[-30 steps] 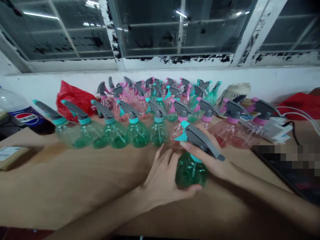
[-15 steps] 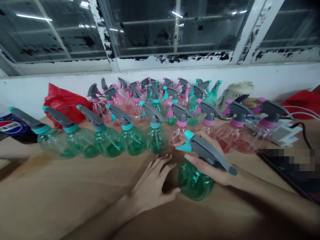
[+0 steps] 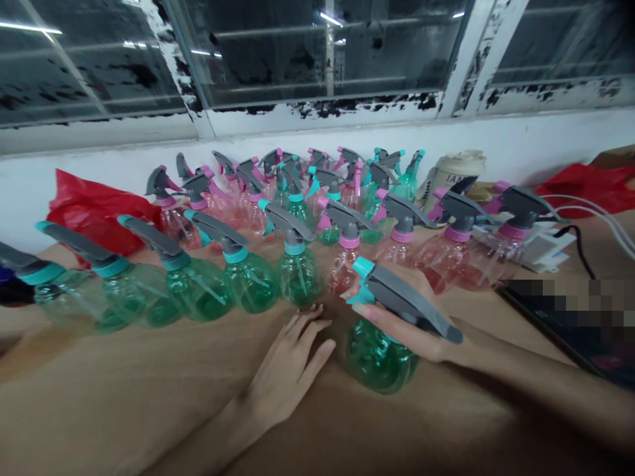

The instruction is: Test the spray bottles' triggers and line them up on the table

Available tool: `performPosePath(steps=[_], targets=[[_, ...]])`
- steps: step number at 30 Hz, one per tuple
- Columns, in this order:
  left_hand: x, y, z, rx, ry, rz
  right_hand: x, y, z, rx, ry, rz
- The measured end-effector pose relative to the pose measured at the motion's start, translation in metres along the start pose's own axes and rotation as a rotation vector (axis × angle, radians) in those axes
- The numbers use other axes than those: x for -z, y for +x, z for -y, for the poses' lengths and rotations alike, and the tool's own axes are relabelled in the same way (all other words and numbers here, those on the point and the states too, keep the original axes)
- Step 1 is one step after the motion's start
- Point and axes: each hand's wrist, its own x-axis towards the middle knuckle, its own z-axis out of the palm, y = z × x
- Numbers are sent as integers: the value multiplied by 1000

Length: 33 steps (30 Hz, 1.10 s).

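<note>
My right hand [image 3: 404,327] is wrapped round the neck of a green spray bottle [image 3: 380,363] with a grey and turquoise trigger head. The bottle stands tilted slightly at the front of the table, and its nozzle points to the left. My left hand [image 3: 292,360] lies on the tabletop just left of that bottle, fingers stretched out and apart from it. Beyond my left fingertips is another green spray bottle [image 3: 300,277], the end of a row of green ones. A pink spray bottle [image 3: 342,271] stands behind my right hand, partly hidden by it.
More pink and green spray bottles crowd the back near the wall. A red plastic bag [image 3: 99,211] lies at the left. At the right are a paper coffee cup [image 3: 454,175], a white box with cables [image 3: 540,251] and a dark flat screen [image 3: 550,330].
My left hand has drawn back slightly from the held green bottle, its thumb now away from it. My right hand keeps its grip. The view has shifted a little to the right.
</note>
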Motion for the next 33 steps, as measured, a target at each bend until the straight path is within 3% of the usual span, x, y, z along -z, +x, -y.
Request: performPosePath(steps=[12,25,33], targets=[[-1,0,4,-11,18,-4,0,1,-1,-6,-1,36],[0,0,3,-4,66,1,-4,-7,-4,20,17,-39],[1,0,6,0,24,25,-4,-9,-4,-55,72,-16]])
